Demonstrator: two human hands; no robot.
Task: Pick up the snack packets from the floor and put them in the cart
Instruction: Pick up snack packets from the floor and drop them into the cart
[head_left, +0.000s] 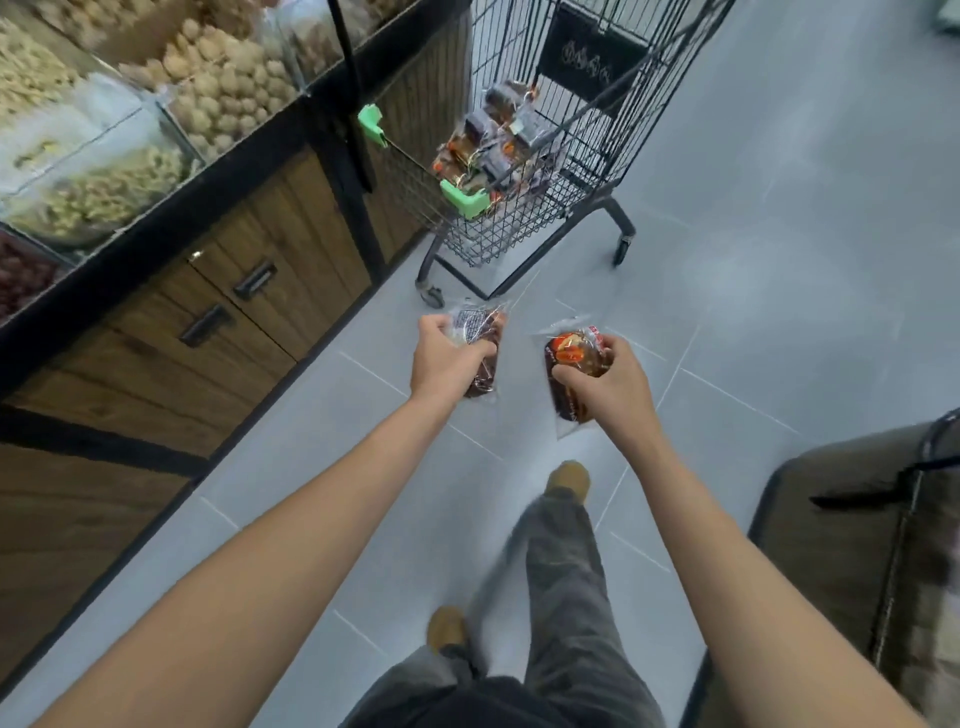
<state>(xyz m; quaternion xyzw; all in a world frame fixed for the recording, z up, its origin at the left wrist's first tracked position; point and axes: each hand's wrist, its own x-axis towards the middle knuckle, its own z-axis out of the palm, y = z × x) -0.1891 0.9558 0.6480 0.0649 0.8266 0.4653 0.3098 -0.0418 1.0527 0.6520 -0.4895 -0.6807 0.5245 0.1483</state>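
**Caller:** While you've got both arms stretched out like that, what's in the hands?

**Me:** A packet in each, and both are up off the floor (779, 218). My left hand (447, 358) is curled tight round the left packet (482, 328). It's a dark snack in clear wrap with a printed label facing up, and its lower end pokes out under my palm.

**Caller:** And the other side?

**Me:** My right hand (605, 384) is clamped on the right packet (571, 358), thumb on one edge and fingers over the top. The orange-red label is showing, and the clear wrap hangs down below my grip.

**Caller:** Where's the cart?

**Me:** The cart (519, 234) is dead ahead, just beyond both hands. It's black wire with green corners (465, 200) on the near rim, and it stands close beside the counter (156, 244) on my left. There's a pile (493, 150) of similar packets inside the basket. My two are short of that rim, over the tiles, and the left one is near a caster (431, 297).

**Caller:** And below you?

**Me:** My shoes (569, 480), one forward and one back, on grey tiles. At the far right there's a brown shape (841, 519) with a black strap, too blurred to name.
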